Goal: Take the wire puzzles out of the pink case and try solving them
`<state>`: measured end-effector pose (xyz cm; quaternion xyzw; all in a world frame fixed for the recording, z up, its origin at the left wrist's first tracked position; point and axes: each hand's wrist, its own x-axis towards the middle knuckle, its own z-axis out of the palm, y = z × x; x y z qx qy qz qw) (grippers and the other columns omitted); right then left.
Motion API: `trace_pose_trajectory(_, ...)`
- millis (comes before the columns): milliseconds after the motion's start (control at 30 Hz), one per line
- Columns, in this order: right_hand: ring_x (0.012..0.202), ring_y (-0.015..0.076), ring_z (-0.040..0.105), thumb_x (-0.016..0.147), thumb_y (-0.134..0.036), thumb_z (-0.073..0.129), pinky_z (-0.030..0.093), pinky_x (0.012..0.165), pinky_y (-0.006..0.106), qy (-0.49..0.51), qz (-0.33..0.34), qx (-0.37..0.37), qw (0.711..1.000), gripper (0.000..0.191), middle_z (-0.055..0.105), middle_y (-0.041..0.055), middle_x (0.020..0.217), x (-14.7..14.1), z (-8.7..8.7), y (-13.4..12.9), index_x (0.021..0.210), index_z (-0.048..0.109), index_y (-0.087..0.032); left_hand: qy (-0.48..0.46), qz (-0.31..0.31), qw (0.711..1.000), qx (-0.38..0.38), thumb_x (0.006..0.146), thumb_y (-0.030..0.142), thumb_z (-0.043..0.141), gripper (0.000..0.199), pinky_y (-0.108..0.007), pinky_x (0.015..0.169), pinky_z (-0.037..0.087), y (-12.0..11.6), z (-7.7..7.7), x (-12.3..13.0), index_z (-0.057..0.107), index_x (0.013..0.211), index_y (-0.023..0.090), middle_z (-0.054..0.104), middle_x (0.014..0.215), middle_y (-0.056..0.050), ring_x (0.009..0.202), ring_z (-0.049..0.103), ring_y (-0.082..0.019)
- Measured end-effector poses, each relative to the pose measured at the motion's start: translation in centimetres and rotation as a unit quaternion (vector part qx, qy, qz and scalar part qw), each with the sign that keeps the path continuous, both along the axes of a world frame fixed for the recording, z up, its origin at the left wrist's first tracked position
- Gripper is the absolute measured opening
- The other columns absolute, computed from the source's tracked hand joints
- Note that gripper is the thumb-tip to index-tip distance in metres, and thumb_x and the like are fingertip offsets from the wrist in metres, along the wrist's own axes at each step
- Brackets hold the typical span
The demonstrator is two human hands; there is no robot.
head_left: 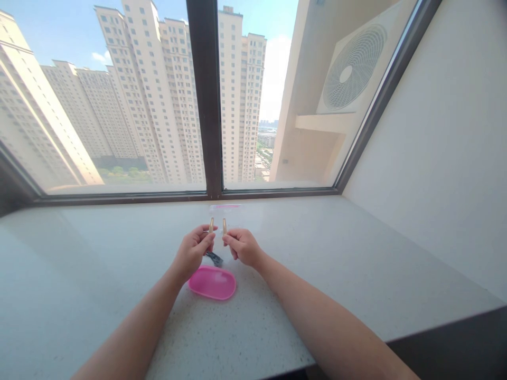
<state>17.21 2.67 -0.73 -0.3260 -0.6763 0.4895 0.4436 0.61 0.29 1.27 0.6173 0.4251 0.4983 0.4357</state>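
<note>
My left hand (197, 247) pinches a small gold-coloured piece (211, 225) between thumb and fingers, its tip pointing up. A similar gold-coloured piece (224, 226) stands upright in the pinch of my right hand (242, 246). The two pieces are side by side with a narrow gap between them. Below my left fingers a dark grey object (215, 258) lies on the white speckled sill, too small to make out. Nearer to me, beside my left wrist, sits a shallow pink oval tray (213, 283).
A clear plastic bag with a pink strip (225, 206) lies behind my hands, near the window frame (214, 158). A white wall (447, 137) rises on the right. The sill's front edge (435, 326) runs along the lower right.
</note>
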Motion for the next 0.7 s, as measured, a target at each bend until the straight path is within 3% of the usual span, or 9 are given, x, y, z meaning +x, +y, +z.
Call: trace_pose_trajectory(700,0.031,0.0066,0.04,0.083,-0.032,0.05,0.03,0.036,0.017,-0.011,-0.001,0.009,1.0,0.024,0.044,-0.0069,0.037,-0.17,-0.05,-0.12,0.066,0.055,-0.015,-0.033,-0.011,0.999,-0.012,0.082,0.034,0.055,0.031,-0.023,0.047,0.028,-0.18,0.34,0.19,0.054,0.103,0.012,0.044,0.05,0.008,0.048,0.036,-0.008)
